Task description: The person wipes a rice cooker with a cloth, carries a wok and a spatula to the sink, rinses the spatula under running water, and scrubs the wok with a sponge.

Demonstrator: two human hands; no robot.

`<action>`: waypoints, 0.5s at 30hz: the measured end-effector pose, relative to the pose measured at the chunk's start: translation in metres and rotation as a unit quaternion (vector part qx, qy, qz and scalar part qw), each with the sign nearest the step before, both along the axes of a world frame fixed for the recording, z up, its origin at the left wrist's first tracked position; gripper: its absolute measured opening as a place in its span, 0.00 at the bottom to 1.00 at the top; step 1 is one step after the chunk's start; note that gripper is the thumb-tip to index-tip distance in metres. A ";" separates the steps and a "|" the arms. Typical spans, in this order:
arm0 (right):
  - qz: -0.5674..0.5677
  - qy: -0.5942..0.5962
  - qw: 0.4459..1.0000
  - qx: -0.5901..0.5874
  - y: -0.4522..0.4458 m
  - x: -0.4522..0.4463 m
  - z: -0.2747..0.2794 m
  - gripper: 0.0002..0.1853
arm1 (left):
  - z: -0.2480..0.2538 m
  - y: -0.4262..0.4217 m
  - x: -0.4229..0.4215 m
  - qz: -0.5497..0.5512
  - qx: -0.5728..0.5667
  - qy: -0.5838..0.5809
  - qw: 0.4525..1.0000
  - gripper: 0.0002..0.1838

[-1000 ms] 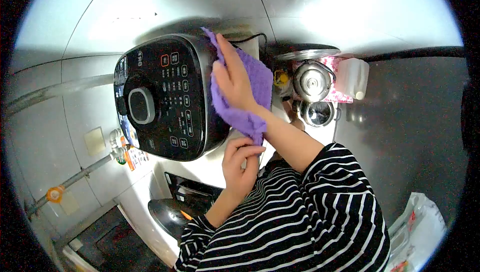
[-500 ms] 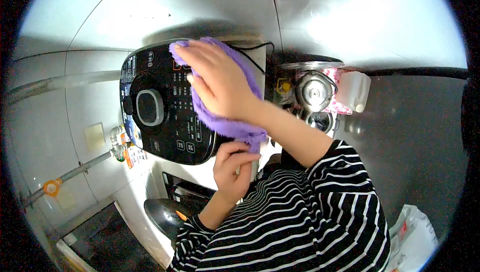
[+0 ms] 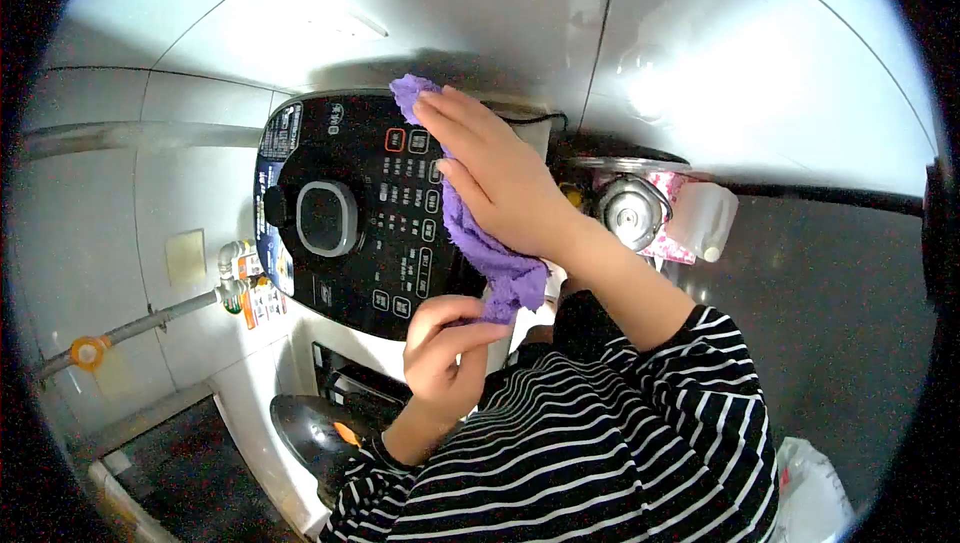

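A purple cloth (image 3: 487,255) lies along the right-hand edge of a black electric cooker (image 3: 310,288), whose top carries a button panel and a round knob-like valve cover (image 3: 327,219). My right hand (image 3: 500,173) rests on the cloth with its fingers stretched out, pressing it against the cooker's edge. One end of the cloth sticks out beyond the fingertips. The other end hangs at the near side, where my left hand (image 3: 445,355) pinches it between thumb and fingers.
Right of the cooker stand a metal kettle (image 3: 632,215) and a translucent plastic jug (image 3: 712,223). A dark pan lid (image 3: 310,433) lies at the lower left. A pipe with an orange valve (image 3: 89,353) runs along the left wall. A white plastic bag (image 3: 812,493) is at the lower right.
My right hand and the cloth have slid right across the cooker's top, uncovering more of the button panel. My left hand still pinches the cloth's end. The camera view has shifted slightly.
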State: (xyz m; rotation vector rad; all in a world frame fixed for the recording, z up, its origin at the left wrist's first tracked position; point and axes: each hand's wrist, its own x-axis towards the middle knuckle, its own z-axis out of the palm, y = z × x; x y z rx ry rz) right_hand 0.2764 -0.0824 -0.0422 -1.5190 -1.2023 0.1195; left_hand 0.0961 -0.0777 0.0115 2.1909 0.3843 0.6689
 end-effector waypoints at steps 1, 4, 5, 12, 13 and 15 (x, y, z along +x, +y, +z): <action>0.017 -0.021 1.000 -0.010 0.003 0.005 0.004 0.24 | -0.002 0.005 0.000 0.014 0.027 -0.010 0.999 0.14; 0.050 -0.124 0.991 -0.001 0.029 0.020 0.007 0.22 | -0.006 0.020 0.006 0.046 0.057 -0.006 0.997 0.15; 0.066 -0.135 0.989 0.002 0.039 0.024 0.007 0.22 | -0.007 0.021 0.007 0.042 0.057 -0.016 0.997 0.14; 0.193 -0.035 0.980 -0.025 0.095 0.049 -0.002 0.19 | -0.002 0.019 0.016 0.067 0.004 0.017 0.998 0.13; 0.181 -0.016 0.983 -0.026 0.091 0.048 -0.001 0.17 | -0.002 0.019 0.017 0.062 0.002 0.014 0.998 0.13; 0.126 0.036 0.991 -0.006 0.073 0.044 0.003 0.14 | -0.003 0.022 0.017 0.052 -0.005 0.008 0.999 0.12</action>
